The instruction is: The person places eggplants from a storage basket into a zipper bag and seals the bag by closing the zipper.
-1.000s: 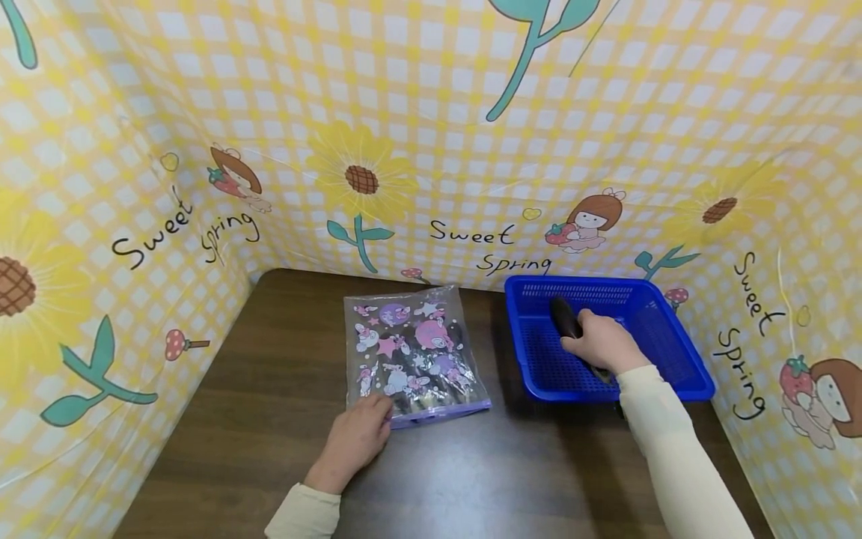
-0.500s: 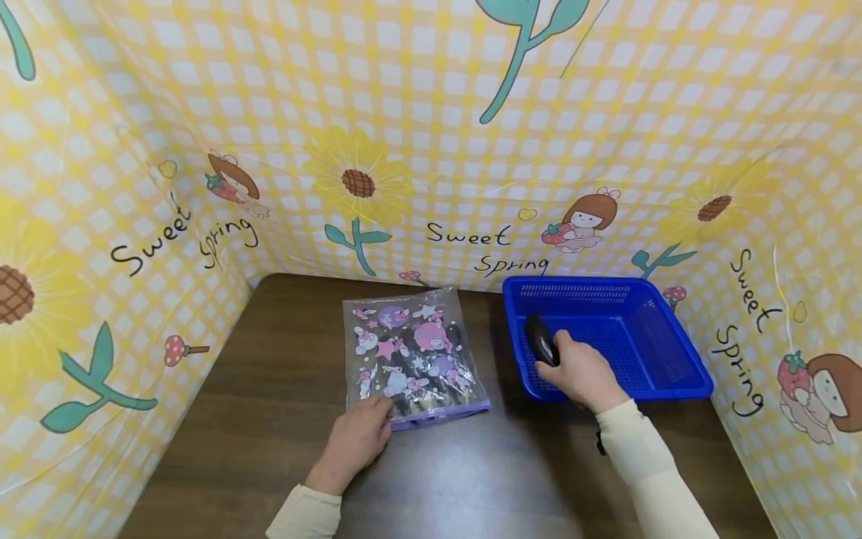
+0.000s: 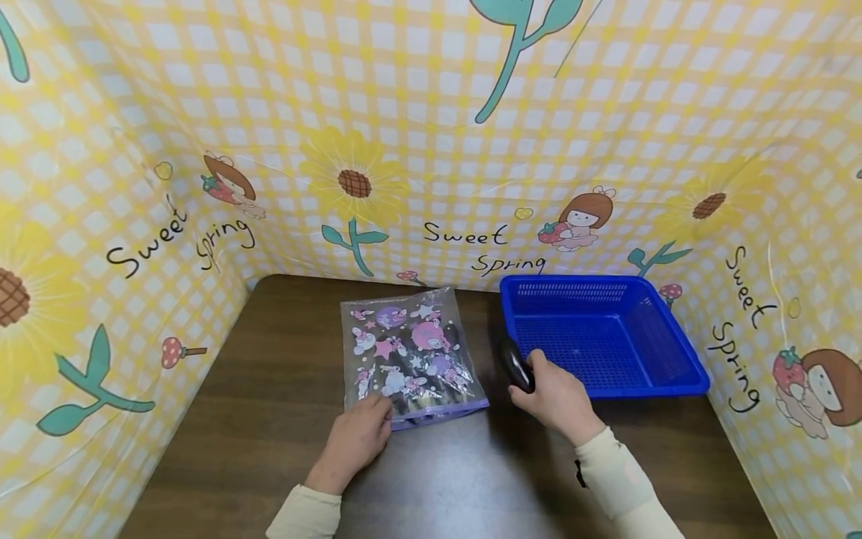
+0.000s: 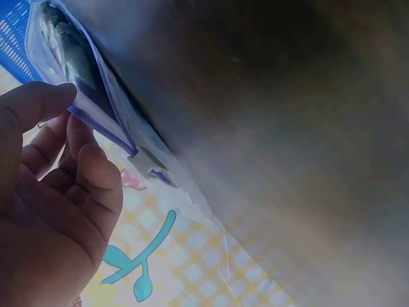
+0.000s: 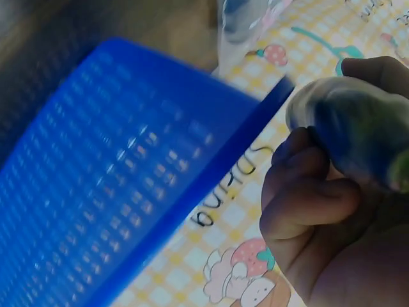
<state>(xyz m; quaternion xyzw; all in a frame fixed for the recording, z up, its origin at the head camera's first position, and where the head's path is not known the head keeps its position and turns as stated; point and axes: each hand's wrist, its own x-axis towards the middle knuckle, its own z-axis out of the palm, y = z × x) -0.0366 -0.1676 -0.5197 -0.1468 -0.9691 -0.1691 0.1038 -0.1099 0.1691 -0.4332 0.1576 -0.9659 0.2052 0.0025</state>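
Observation:
A clear zip bag (image 3: 411, 344) with pink and purple cartoon prints lies on the table, dark long things inside it. My left hand (image 3: 357, 434) pinches the left end of its purple mouth edge. In the left wrist view the bag's mouth (image 4: 105, 109) gapes, and a dark greenish thing (image 4: 70, 51) shows inside. My right hand (image 3: 555, 397) grips a dark, glossy eggplant (image 3: 517, 365) between thumb and fingers, over the near left corner of the blue basket. The eggplant's green end (image 5: 401, 171) faces the right wrist camera.
The blue plastic basket (image 3: 592, 352) with perforated walls stands at the back right of the brown wooden table (image 3: 269, 374). A yellow checked cloth (image 3: 458, 180) with flower prints rises behind the table and along both sides.
My right hand has carried the eggplant out of the basket, left and toward me, nearer the bag. My left hand has stayed at the bag's edge.

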